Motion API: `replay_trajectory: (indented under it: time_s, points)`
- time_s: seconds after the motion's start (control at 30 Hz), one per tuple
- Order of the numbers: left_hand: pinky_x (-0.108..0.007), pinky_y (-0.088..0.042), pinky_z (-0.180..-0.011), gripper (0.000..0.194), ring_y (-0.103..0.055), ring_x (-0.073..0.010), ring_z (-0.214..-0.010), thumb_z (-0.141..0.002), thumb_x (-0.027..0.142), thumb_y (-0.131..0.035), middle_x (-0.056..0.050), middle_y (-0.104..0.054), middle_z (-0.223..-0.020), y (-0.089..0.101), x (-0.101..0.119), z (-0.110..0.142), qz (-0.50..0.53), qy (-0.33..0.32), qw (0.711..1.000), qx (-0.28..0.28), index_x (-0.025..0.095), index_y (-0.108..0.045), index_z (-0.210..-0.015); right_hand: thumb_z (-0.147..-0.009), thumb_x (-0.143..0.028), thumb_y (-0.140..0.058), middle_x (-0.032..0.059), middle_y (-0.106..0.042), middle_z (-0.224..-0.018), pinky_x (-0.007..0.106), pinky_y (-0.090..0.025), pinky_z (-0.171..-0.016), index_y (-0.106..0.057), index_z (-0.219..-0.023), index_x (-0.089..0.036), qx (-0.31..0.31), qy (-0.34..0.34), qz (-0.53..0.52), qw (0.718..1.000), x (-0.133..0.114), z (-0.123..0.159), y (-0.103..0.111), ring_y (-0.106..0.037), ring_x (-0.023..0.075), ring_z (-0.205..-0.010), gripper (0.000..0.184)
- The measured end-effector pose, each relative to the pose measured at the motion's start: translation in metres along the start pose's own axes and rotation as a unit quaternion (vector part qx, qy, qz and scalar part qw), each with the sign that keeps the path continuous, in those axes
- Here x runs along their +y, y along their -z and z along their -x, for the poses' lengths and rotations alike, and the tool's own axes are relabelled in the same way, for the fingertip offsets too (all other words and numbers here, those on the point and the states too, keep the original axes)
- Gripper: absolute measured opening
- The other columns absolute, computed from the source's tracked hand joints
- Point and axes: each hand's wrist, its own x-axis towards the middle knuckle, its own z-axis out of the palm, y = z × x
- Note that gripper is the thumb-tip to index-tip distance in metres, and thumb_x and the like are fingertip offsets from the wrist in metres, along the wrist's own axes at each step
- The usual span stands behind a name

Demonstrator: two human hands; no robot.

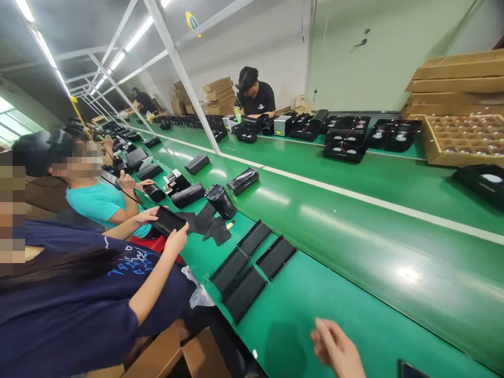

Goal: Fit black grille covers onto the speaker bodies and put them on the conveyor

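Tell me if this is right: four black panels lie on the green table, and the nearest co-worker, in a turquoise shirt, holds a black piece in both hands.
Wrong shirt colour: the head view shows the nearest co-worker in dark blue. Four black panels do lie on the green table, and both hands hold a black piece.

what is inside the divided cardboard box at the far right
The cardboard box shows pale, roundish parts in its compartments, too small to identify. Anything beneath them is covered.

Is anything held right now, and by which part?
Right hand: nothing visible in it. Nearest co-worker: a black panel, held at opposite ends.
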Motion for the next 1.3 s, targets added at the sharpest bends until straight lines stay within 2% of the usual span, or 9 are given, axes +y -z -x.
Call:
replay_trajectory:
  time_s: [0.23,0.43,0.57,0.7,0.87,1.03,1.17,1.23,1.3]
  points:
    - [-0.042,-0.059,-0.074,0.053,-0.073,-0.0280,-0.079,-0.090,0.074,-0.058,-0.008,-0.076,-0.081,0.020,-0.009,0.036,0.007,0.039,0.998,-0.045,0.026,-0.078,-0.081,-0.090,-0.052,-0.075,-0.0046,-0.064,-0.056,0.033,-0.053,-0.055,-0.062,-0.109,-0.019,0.055,-0.062,0.138,0.987,-0.065,-0.103,-0.095,-0.062,0.0191,-0.045,0.040]
    - [-0.039,-0.059,-0.087,0.051,-0.073,-0.0249,-0.089,-0.090,0.068,-0.064,-0.010,-0.076,-0.098,0.052,-0.013,-0.018,0.072,0.077,0.994,0.011,0.018,-0.073,-0.096,-0.103,-0.037,-0.066,-0.0009,-0.070,-0.085,0.029,-0.057,-0.063,-0.067,-0.107,-0.016,0.069,-0.108,0.126,0.984,-0.064,-0.114,-0.101,-0.065,0.0122,-0.062,0.022]
    - [-0.041,-0.056,-0.099,0.058,-0.069,-0.0258,-0.109,-0.086,0.060,-0.073,-0.018,-0.070,-0.128,0.041,-0.010,-0.047,0.075,0.091,0.993,-0.018,0.018,-0.065,-0.124,-0.095,-0.029,-0.071,-0.0030,-0.066,-0.064,0.025,-0.053,-0.053,-0.058,-0.086,-0.019,0.072,-0.111,0.043,0.990,-0.059,-0.076,-0.071,-0.064,0.0141,-0.053,0.019]
    - [-0.041,-0.060,-0.089,0.080,-0.071,-0.0244,-0.103,-0.083,0.059,-0.078,-0.023,-0.056,-0.149,0.011,-0.005,-0.047,0.121,0.128,0.967,-0.183,0.021,-0.048,-0.147,-0.075,-0.048,-0.082,0.0001,-0.068,-0.059,0.027,-0.053,-0.049,-0.050,-0.076,-0.024,0.099,-0.110,-0.071,0.986,-0.048,0.000,-0.046,-0.067,0.0178,-0.051,0.040]
    - [-0.030,-0.058,-0.074,0.059,-0.070,-0.0236,-0.097,-0.094,0.061,-0.063,-0.017,-0.072,-0.121,-0.015,0.014,-0.027,0.112,0.076,0.939,-0.315,0.016,-0.064,-0.131,-0.062,-0.067,-0.089,0.0016,-0.070,-0.064,0.028,-0.053,-0.050,-0.051,-0.074,-0.025,0.166,-0.124,-0.217,0.954,-0.043,0.087,-0.051,-0.066,0.0180,-0.052,0.058]
    - [-0.030,-0.053,-0.078,0.050,-0.067,-0.0210,-0.086,-0.099,0.060,-0.055,-0.009,-0.077,-0.100,-0.018,0.037,-0.027,0.025,0.004,0.950,-0.312,0.017,-0.077,-0.114,-0.077,-0.070,-0.080,0.0035,-0.069,-0.065,0.029,-0.044,-0.042,-0.060,-0.070,-0.026,0.153,-0.128,-0.283,0.938,-0.049,0.147,-0.035,-0.056,0.0176,-0.046,0.048]
    - [-0.028,-0.048,-0.067,0.057,-0.061,-0.0179,-0.071,-0.097,0.066,-0.055,-0.006,-0.073,-0.084,-0.012,0.046,-0.036,0.030,0.048,0.951,-0.304,0.016,-0.079,-0.108,-0.078,-0.075,-0.075,0.0005,-0.050,-0.052,0.029,-0.037,-0.040,-0.057,-0.059,-0.025,0.295,-0.060,-0.177,0.937,-0.043,0.166,0.015,-0.039,0.0140,-0.043,0.056]
    - [-0.027,-0.046,-0.067,0.057,-0.059,-0.0174,-0.071,-0.095,0.067,-0.058,-0.005,-0.072,-0.083,-0.011,0.049,-0.038,0.048,0.067,0.947,-0.311,0.015,-0.080,-0.105,-0.067,-0.077,-0.082,0.0029,-0.062,-0.064,0.030,-0.048,-0.048,-0.067,-0.076,-0.026,0.359,-0.053,-0.162,0.918,-0.042,0.159,0.035,-0.055,0.0185,-0.053,0.054]
    - [-0.027,-0.045,-0.067,0.056,-0.059,-0.0175,-0.071,-0.093,0.067,-0.061,-0.005,-0.071,-0.082,-0.011,0.054,-0.038,0.067,0.095,0.939,-0.324,0.015,-0.080,-0.102,-0.058,-0.076,-0.087,0.0086,-0.074,-0.090,0.035,-0.057,-0.060,-0.072,-0.103,-0.026,0.323,-0.084,-0.181,0.925,-0.046,0.147,0.041,-0.069,0.0258,-0.074,0.068]
